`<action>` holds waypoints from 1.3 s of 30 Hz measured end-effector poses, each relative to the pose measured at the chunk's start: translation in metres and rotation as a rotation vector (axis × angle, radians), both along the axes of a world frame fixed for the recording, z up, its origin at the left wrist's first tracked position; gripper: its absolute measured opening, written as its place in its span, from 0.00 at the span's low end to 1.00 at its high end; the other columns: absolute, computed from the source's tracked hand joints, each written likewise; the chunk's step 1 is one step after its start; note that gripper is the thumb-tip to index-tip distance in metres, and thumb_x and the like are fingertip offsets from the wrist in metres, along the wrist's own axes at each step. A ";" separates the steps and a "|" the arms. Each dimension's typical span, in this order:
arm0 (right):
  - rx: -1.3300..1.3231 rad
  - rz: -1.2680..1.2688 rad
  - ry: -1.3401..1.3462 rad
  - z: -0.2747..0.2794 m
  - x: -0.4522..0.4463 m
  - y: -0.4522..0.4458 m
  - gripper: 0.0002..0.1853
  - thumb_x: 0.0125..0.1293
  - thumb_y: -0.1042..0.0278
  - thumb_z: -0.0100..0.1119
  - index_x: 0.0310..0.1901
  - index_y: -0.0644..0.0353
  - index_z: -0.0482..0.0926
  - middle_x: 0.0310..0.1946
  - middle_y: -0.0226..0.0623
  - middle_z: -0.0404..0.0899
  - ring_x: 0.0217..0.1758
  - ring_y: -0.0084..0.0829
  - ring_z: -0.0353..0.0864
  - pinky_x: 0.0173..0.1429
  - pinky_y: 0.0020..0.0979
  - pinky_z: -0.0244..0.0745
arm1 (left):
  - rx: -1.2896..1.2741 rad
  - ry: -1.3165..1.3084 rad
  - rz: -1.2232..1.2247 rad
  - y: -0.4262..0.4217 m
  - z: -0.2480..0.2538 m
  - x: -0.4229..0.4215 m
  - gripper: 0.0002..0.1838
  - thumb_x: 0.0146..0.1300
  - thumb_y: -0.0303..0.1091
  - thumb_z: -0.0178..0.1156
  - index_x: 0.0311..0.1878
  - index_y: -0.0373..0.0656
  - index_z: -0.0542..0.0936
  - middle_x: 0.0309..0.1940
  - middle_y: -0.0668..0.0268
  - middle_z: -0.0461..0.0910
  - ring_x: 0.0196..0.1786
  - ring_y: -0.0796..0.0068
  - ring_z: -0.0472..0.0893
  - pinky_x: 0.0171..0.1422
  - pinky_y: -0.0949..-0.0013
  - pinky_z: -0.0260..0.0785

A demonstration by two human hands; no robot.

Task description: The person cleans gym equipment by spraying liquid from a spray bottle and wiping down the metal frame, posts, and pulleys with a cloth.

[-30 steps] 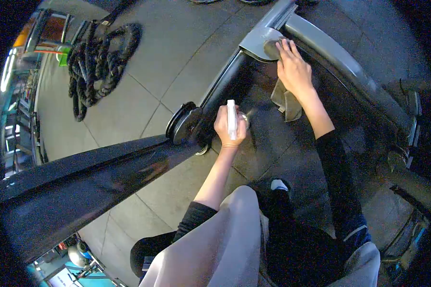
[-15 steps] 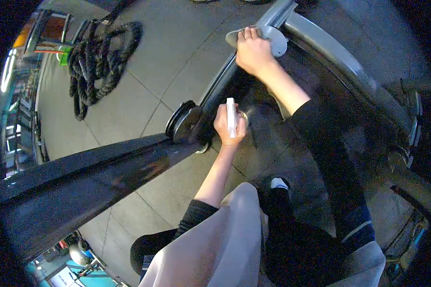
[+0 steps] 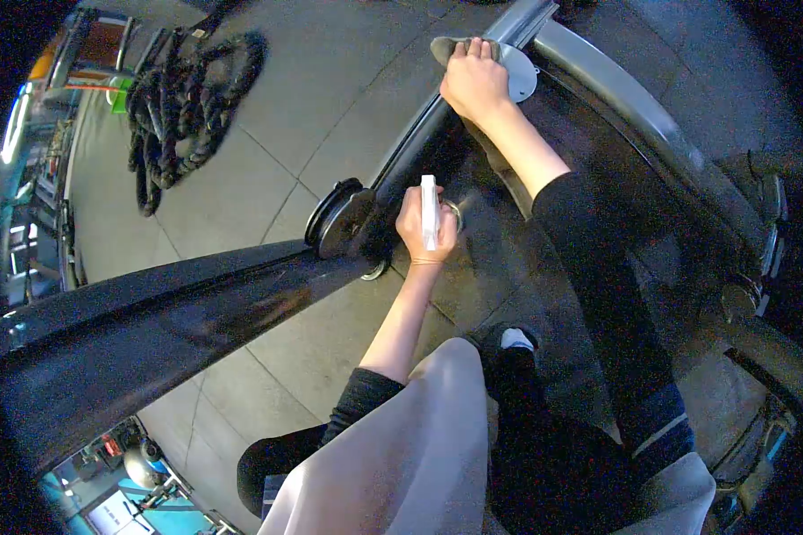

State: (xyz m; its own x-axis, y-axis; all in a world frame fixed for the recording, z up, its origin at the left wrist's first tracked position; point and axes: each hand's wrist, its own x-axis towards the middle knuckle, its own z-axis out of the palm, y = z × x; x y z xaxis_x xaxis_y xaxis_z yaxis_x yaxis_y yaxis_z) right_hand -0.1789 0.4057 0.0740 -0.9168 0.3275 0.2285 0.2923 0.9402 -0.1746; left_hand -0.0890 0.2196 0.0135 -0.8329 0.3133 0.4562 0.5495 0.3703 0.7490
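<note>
My left hand (image 3: 426,225) is wrapped around what looks like a spray bottle, its white trigger head (image 3: 429,212) pointing up toward me. The bottle's body is mostly hidden below the hand. Farther out, my right hand (image 3: 476,82) presses a grey cloth (image 3: 443,49) against a round silver plate (image 3: 518,73) on the frame of a gym machine. The fingers lie bent over the cloth, which is largely covered by the hand. A dark metal beam (image 3: 410,147) runs from that plate down toward a round dark disc (image 3: 341,218), left of my left hand.
A thick dark beam (image 3: 169,316) crosses the left side. Behind it, a heap of black battle rope (image 3: 183,120) lies on the grey tiled floor (image 3: 268,196). A curved silver-grey frame tube (image 3: 633,98) arcs along the right. My shoe (image 3: 513,339) stands below the machine.
My right hand has shifted slightly on the round plate, with the cloth still under it. My left hand keeps its hold on the bottle, and the view has moved a little.
</note>
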 end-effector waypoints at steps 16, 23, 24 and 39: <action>0.096 0.083 0.187 -0.044 0.093 0.005 0.31 0.54 0.71 0.53 0.61 0.63 0.61 0.62 0.47 0.60 0.66 0.40 0.60 0.65 0.31 0.61 | 0.052 -0.034 -0.005 0.000 0.001 0.002 0.10 0.43 0.26 0.54 0.32 0.37 0.74 0.25 0.58 0.72 0.25 0.58 0.75 0.31 0.65 0.69; 0.003 0.022 0.274 -0.038 0.090 0.034 0.24 0.56 0.72 0.50 0.57 0.58 0.68 0.60 0.39 0.65 0.64 0.33 0.63 0.63 0.32 0.65 | 0.096 -0.014 0.011 0.003 0.000 0.002 0.10 0.43 0.27 0.54 0.33 0.37 0.74 0.25 0.59 0.72 0.25 0.59 0.75 0.31 0.66 0.69; 0.003 0.020 0.275 -0.038 0.088 0.036 0.24 0.56 0.72 0.50 0.57 0.58 0.68 0.60 0.39 0.65 0.64 0.33 0.63 0.63 0.32 0.65 | 0.096 -0.013 0.009 0.003 0.001 0.002 0.10 0.43 0.27 0.54 0.33 0.37 0.74 0.25 0.59 0.72 0.25 0.59 0.75 0.31 0.66 0.69; -0.348 -0.148 0.178 -0.025 0.033 0.127 0.19 0.59 0.58 0.47 0.48 0.59 0.75 0.44 0.53 0.75 0.48 0.52 0.73 0.55 0.44 0.67 | 0.038 0.016 0.002 0.005 -0.004 -0.001 0.10 0.44 0.29 0.54 0.33 0.38 0.73 0.26 0.58 0.71 0.27 0.55 0.74 0.32 0.62 0.68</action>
